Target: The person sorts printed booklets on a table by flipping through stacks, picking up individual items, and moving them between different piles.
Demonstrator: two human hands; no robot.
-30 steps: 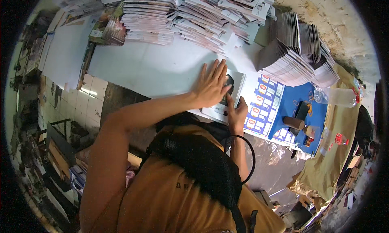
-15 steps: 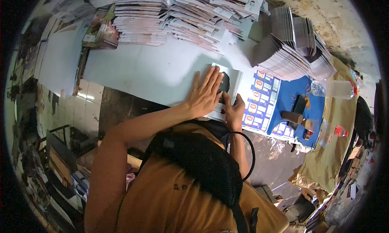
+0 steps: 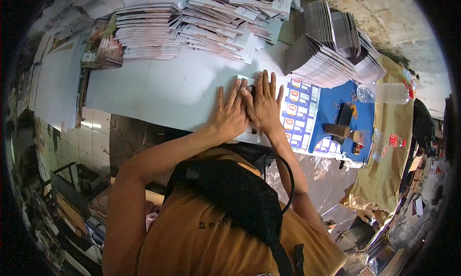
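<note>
A thin booklet point(image 3: 253, 135) with white and dark print lies near the front edge of the pale table, mostly covered by my hands. My left hand point(image 3: 231, 110) rests flat on its left part, fingers spread and pointing away from me. Beside it, my right hand point(image 3: 265, 105) is laid flat over the right part, with fingers stretched out. The right thumb reaches across to the left hand's fingers. Neither hand grips anything. Whether the booklet is folded or open under the palms is hidden.
Piles of printed booklets point(image 3: 146, 33) line the table's back. At the back right stand fanned stacks of folded sheets point(image 3: 319, 62). A blue printed sheet point(image 3: 297, 112) borders my right hand. Further right are a brown cylinder point(image 3: 337, 130) and a clear plastic bottle point(image 3: 384, 93).
My right hand has moved from the booklet's right edge, where its fingers were bent, up onto its top and flattened out. My left hand stays on the booklet. The whole view has shifted slightly.
</note>
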